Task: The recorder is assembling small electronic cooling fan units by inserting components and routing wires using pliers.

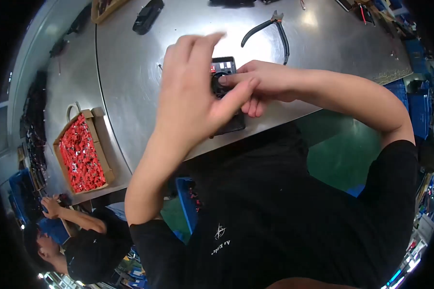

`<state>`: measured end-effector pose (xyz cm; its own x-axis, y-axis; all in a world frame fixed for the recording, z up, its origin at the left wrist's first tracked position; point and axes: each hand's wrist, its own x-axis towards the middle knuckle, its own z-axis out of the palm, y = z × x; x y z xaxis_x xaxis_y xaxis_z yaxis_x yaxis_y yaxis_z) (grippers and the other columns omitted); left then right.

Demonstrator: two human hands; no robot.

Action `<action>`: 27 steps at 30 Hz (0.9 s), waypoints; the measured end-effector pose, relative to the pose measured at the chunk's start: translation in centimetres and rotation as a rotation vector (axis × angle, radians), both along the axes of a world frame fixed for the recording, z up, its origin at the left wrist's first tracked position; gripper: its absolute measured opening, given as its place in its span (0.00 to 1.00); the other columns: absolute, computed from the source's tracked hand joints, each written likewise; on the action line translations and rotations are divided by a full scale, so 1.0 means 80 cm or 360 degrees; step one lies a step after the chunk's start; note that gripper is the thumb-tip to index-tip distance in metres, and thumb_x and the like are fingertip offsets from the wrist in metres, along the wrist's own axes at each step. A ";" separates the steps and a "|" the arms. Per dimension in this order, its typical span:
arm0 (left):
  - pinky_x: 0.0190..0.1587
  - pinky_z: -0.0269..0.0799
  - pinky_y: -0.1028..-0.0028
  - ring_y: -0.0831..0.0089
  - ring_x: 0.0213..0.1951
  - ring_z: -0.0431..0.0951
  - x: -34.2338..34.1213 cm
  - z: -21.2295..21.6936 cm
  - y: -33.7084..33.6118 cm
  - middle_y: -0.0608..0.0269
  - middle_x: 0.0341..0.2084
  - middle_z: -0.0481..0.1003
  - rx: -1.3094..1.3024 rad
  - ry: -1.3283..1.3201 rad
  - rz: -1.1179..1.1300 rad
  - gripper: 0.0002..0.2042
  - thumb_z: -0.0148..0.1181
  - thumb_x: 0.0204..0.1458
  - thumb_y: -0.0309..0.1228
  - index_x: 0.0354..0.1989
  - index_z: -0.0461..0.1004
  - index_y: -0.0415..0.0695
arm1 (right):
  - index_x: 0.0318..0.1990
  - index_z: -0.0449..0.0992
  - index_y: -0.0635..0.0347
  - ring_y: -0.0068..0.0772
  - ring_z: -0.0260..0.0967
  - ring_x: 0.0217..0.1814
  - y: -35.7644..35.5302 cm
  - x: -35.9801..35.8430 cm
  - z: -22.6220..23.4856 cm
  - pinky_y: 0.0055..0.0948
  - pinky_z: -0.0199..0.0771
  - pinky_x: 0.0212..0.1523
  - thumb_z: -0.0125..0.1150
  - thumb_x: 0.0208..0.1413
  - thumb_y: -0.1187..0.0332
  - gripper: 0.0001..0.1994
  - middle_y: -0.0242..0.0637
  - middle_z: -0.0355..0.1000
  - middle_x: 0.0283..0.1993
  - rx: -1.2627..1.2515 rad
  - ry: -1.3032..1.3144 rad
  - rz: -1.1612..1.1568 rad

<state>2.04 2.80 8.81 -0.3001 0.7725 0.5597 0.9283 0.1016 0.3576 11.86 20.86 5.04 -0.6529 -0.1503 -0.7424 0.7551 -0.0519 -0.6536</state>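
Note:
A black plastic housing [232, 126] lies at the table's near edge, partly hidden behind my hands. Small white and red parts show inside its far end. My left hand [190, 91] is raised over the left side of it, fingers stretched and slightly blurred, thumb apart, with nothing visible in it. My right hand [263, 84] comes in from the right and grips the housing, its thumb on a round black part [218, 78] and its other fingers curled at the side. Beyond the right hand lie diagonal cutters [276, 30] with black handles, jaws pointing away.
On the left, a cardboard box [97, 149] holds many small red parts. A black device [148, 17] lies at the far left of the metal table [130, 72]. Another person [89, 248] works at the lower left. A blue bin [185, 204] stands below the table edge.

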 end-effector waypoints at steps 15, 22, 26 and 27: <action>0.50 0.72 0.54 0.50 0.50 0.75 0.036 -0.060 0.000 0.44 0.52 0.71 -0.0819 -0.0052 0.0520 0.46 0.68 0.51 0.48 0.74 0.58 0.35 | 0.36 0.79 0.68 0.31 0.78 0.20 -0.003 0.003 -0.008 0.25 0.81 0.21 0.55 0.67 0.41 0.31 0.45 0.81 0.29 0.0055 0.0058 -0.0247; 0.53 0.74 0.55 0.50 0.50 0.75 -0.040 -0.058 -0.010 0.48 0.51 0.73 -0.0742 0.0035 0.0301 0.37 0.67 0.52 0.43 0.71 0.65 0.43 | 0.31 0.77 0.64 0.26 0.75 0.18 0.051 -0.008 0.026 0.24 0.74 0.20 0.54 0.68 0.39 0.31 0.38 0.79 0.23 0.0592 0.0389 0.0364; 0.57 0.73 0.55 0.48 0.52 0.74 -0.067 -0.044 0.001 0.47 0.51 0.73 -0.0788 -0.0086 0.0173 0.32 0.64 0.52 0.41 0.66 0.70 0.41 | 0.44 0.78 0.63 0.21 0.75 0.32 0.082 -0.037 0.010 0.24 0.76 0.34 0.54 0.70 0.62 0.12 0.33 0.77 0.35 0.1035 0.1144 -0.0089; 0.55 0.74 0.55 0.49 0.51 0.74 -0.073 -0.047 0.005 0.47 0.50 0.73 -0.0765 -0.0044 0.0174 0.31 0.65 0.53 0.44 0.64 0.72 0.42 | 0.44 0.78 0.63 0.21 0.75 0.32 0.083 -0.048 -0.001 0.24 0.76 0.34 0.54 0.70 0.62 0.12 0.33 0.77 0.35 0.1039 0.1140 -0.0097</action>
